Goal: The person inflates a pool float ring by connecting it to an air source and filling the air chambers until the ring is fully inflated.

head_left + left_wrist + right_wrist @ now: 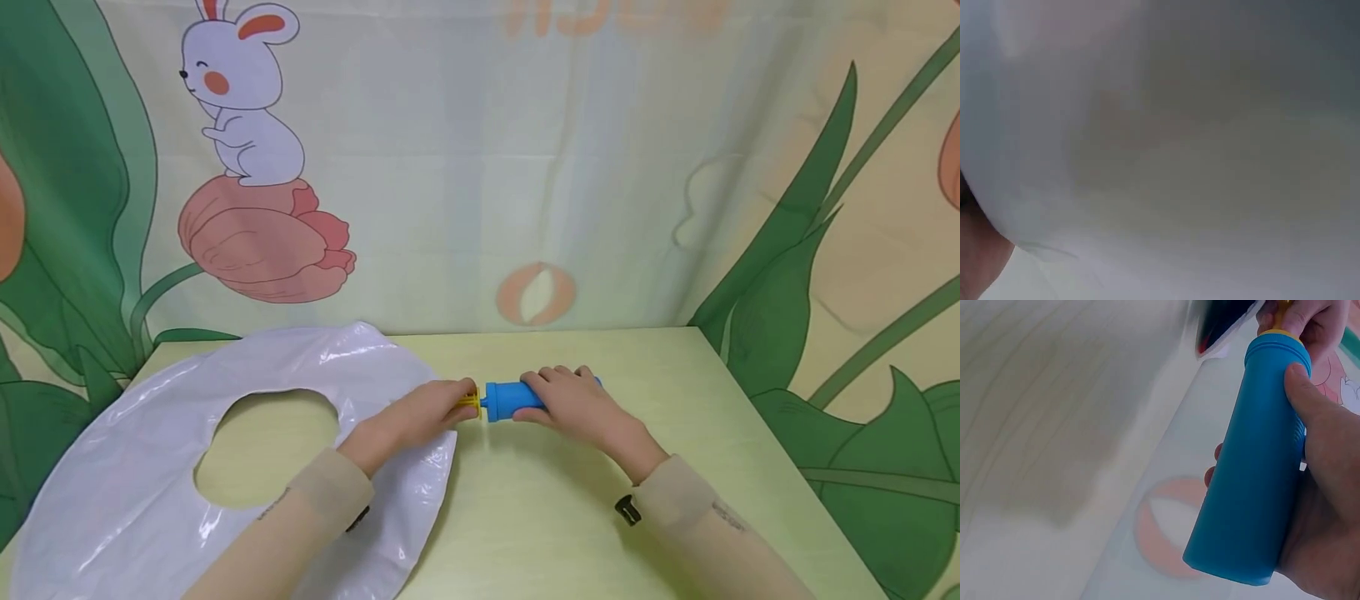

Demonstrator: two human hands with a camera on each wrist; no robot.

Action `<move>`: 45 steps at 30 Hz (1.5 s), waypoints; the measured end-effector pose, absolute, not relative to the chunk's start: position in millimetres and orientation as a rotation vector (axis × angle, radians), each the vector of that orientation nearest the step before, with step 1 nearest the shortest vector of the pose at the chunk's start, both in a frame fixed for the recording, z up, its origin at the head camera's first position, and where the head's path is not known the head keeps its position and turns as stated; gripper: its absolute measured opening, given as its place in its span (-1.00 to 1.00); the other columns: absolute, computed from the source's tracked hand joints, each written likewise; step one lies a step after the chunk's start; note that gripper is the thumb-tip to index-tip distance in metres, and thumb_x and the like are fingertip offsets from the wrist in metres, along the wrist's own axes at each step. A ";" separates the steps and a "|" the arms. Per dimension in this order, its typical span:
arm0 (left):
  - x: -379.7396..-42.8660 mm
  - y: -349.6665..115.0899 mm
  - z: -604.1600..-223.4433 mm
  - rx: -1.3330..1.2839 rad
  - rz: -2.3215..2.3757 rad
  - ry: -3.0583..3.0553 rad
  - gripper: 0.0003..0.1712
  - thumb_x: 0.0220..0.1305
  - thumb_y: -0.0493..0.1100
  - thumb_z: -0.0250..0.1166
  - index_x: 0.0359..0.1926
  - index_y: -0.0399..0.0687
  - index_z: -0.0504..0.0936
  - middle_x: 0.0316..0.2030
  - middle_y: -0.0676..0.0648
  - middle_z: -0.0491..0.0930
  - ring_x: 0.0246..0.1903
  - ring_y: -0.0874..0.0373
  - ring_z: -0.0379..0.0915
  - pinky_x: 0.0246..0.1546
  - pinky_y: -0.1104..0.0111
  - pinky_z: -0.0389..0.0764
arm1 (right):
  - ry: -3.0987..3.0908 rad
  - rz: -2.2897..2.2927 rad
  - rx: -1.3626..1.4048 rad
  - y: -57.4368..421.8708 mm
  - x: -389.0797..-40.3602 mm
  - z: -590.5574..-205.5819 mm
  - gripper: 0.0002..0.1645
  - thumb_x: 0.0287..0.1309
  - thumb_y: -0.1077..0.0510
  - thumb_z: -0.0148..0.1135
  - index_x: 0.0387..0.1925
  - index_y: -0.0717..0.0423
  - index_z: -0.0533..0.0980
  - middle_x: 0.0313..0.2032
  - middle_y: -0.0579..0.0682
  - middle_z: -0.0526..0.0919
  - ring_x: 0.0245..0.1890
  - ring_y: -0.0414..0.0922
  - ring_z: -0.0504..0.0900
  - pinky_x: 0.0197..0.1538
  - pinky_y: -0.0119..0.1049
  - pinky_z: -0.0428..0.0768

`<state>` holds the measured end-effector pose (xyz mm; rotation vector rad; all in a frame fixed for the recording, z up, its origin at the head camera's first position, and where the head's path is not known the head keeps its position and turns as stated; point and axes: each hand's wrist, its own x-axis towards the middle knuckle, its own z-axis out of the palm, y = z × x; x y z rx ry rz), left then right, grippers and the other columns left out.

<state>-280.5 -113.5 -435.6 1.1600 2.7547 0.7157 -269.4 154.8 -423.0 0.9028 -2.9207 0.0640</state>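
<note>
In the head view my right hand (577, 404) grips the blue barrel of a hand pump (508, 401), which lies sideways above the table. My left hand (431, 408) holds the pump's yellow end piece (470, 402), a short gap from the barrel. From the right wrist, the thumb lies along the blue barrel (1244, 462) with fingertips showing on its far side. A large white swim ring (397, 500), loose and wrinkled, spreads under my left forearm. Its pale, blurred surface (1197, 187) fills most of the left wrist view, hiding the left hand's fingers there.
A pale yellow-green table (555, 517) carries everything. Behind it hangs a cloth backdrop (465, 167) printed with a rabbit, flowers and leaves, reaching the table's back edge. The ring covers the table's left part.
</note>
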 end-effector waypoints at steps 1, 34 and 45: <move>-280.5 -113.9 -436.2 1.160 0.702 2.764 -0.83 0.52 -0.10 0.22 -0.08 -0.09 0.45 -0.46 0.07 0.41 -0.45 0.17 0.38 -0.29 0.32 0.48 | -2.924 0.069 0.904 153.6 -269.3 -423.1 -0.19 0.36 -0.39 0.13 0.32 0.13 0.46 0.05 0.07 0.64 0.01 0.03 0.58 0.02 0.15 0.48; -284.5 -127.0 -455.7 1.263 0.244 2.997 -0.81 0.55 -0.10 0.17 -0.17 -0.12 0.41 -0.43 -0.01 0.43 -0.37 -0.03 0.51 -0.23 0.16 0.52 | -3.065 0.318 0.823 218.8 -280.9 -427.4 -0.25 0.34 -0.33 0.21 0.28 0.12 0.49 0.02 0.03 0.65 -0.02 -0.01 0.58 0.00 0.06 0.47; -284.8 -114.1 -454.0 1.191 0.179 2.962 -0.79 0.55 -0.08 0.17 -0.09 -0.10 0.38 -0.44 0.02 0.38 -0.43 0.07 0.40 -0.32 0.25 0.48 | -3.019 0.155 0.897 168.6 -281.6 -432.8 -0.21 0.38 -0.36 0.14 0.31 0.16 0.46 0.03 0.09 0.65 0.00 0.03 0.59 0.00 0.09 0.50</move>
